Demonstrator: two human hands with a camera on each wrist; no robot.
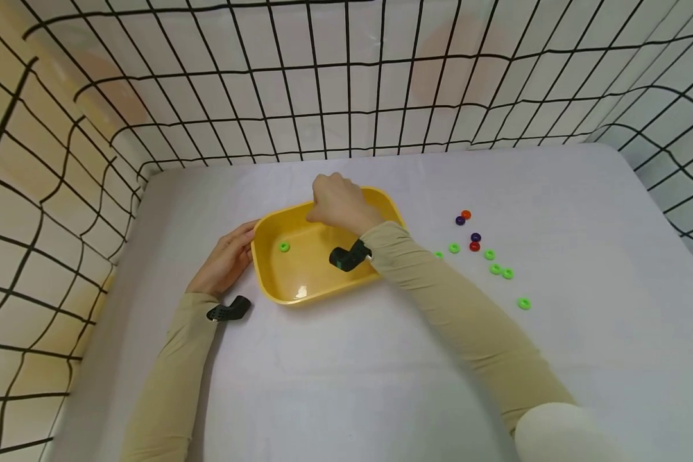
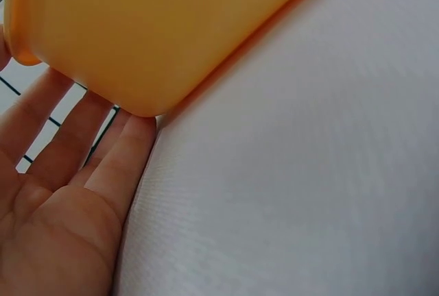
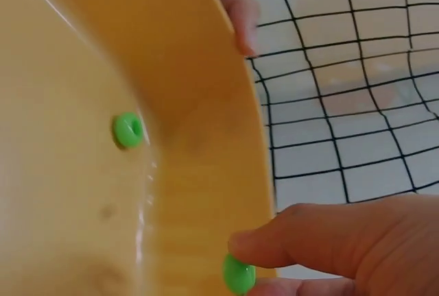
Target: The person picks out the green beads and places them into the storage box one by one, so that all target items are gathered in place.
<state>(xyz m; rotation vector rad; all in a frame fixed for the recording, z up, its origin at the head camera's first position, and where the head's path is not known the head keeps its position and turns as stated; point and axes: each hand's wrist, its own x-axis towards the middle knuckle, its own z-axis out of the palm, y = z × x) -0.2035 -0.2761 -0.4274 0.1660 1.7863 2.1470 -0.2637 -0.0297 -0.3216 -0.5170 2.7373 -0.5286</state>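
Note:
A yellow plastic tray [image 1: 323, 292] with raised walls stands on the white table. One green ring-shaped bead [image 1: 284, 246] lies on its floor, also seen in the right wrist view. My right hand [image 1: 341, 204] is over the tray's far side. Between thumb and fingertip it pinches another green bead [image 3: 239, 274], beside the tray wall in the right wrist view; the head view hides this bead. At the tray's left end my left hand [image 1: 224, 262] rests against the outer wall, its fingers [image 2: 127, 152] nearly straight under the rim.
Right of the tray lie several loose green beads [image 1: 523, 303], an orange bead [image 1: 466, 214], a red bead [image 1: 475, 246] and two dark purple beads [image 1: 476, 237]. Black wire grid panels [image 1: 346, 96] border the table at the back and both sides.

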